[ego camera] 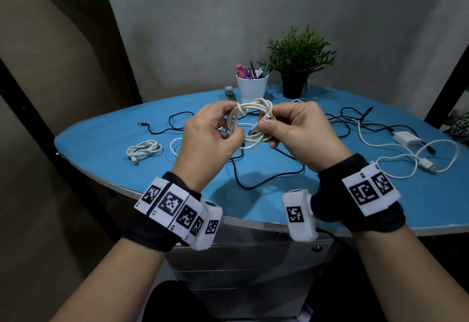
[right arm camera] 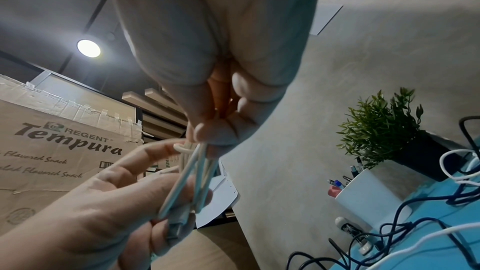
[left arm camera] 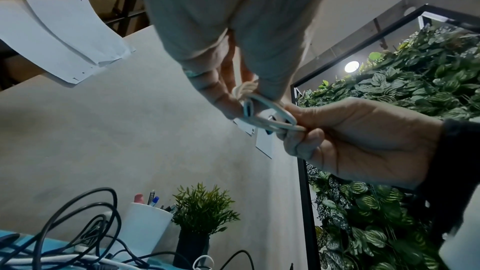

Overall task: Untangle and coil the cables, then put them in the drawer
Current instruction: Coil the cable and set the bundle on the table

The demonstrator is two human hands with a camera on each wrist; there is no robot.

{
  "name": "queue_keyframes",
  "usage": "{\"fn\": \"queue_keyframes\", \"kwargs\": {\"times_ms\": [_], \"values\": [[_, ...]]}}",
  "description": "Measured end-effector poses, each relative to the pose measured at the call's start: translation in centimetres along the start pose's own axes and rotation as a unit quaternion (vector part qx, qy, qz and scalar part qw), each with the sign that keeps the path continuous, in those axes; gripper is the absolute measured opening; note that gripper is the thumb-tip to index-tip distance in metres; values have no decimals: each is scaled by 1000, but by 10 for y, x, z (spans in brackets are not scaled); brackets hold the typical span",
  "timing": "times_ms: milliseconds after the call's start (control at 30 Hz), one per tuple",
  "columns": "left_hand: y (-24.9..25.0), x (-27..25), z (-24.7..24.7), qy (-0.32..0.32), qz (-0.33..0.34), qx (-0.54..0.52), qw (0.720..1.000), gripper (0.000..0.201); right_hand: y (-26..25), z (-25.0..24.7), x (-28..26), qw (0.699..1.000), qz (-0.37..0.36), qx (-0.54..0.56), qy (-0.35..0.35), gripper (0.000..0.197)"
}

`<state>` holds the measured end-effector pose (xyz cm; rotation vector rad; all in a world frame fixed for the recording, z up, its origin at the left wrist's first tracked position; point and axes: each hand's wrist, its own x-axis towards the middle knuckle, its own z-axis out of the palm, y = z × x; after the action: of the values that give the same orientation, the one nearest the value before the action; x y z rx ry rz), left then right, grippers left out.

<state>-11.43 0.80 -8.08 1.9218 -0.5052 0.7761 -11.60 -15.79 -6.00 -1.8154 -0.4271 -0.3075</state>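
Above the blue table (ego camera: 101, 149) I hold a cream cable coil (ego camera: 253, 116) between both hands. My left hand (ego camera: 234, 135) pinches its left side. My right hand (ego camera: 264, 127) grips the right side, thumb on a connector end. In the left wrist view the left fingers (left arm camera: 228, 98) pinch the coil (left arm camera: 270, 114). In the right wrist view the strands (right arm camera: 192, 171) run down from the right fingers (right arm camera: 207, 132). A coiled white cable (ego camera: 144, 149) lies at left on the table. Loose black cables (ego camera: 266, 177) and a white cable with charger (ego camera: 406, 139) lie spread out. A grey drawer unit (ego camera: 248, 258) stands under the table, closed.
A white pen cup (ego camera: 252, 85) and a potted plant (ego camera: 297, 67) stand at the table's back edge, with a small grey object (ego camera: 229, 91) beside the cup. A cardboard box (right arm camera: 52, 151) stands off to the left, and a leafy wall panel (left arm camera: 389, 110) rises on the right.
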Motion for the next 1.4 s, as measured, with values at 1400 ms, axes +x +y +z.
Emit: {"fn": "queue_keyframes", "kwargs": {"times_ms": [1400], "values": [[9,0,1,-88,-225,-274,931,14,-7,-6,-2,1000,26,4,16,7]]}}
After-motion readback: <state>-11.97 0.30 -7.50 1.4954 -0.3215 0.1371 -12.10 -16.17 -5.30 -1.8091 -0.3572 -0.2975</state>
